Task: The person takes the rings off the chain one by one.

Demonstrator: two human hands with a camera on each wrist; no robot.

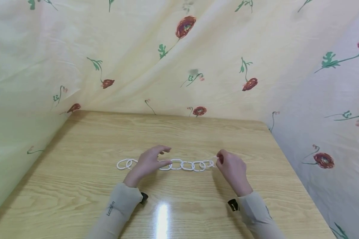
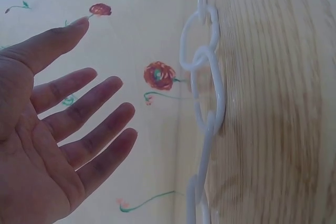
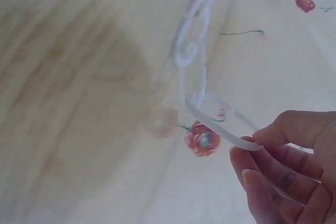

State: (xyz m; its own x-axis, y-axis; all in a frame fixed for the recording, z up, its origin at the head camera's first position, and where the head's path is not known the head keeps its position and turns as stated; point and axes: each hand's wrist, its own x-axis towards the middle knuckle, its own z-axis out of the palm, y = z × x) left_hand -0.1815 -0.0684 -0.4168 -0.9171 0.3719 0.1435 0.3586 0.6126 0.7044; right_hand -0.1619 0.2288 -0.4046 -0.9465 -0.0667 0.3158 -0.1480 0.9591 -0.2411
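A white plastic chain of several oval links lies stretched left to right across the wooden table. My right hand pinches the link at the chain's right end between thumb and fingers; that end link shows up close in the right wrist view. Over the left part of the chain hovers my left hand, its thumb and fingers spread apart with nothing between them. In the left wrist view the left palm faces the camera, with the chain running past beyond the fingertips. The left hand hides some links in the head view.
The wood-grain table spreads out under both arms. Cream cloth with red flowers hangs behind the table and along both sides. A bright light reflection falls on the table's near part.
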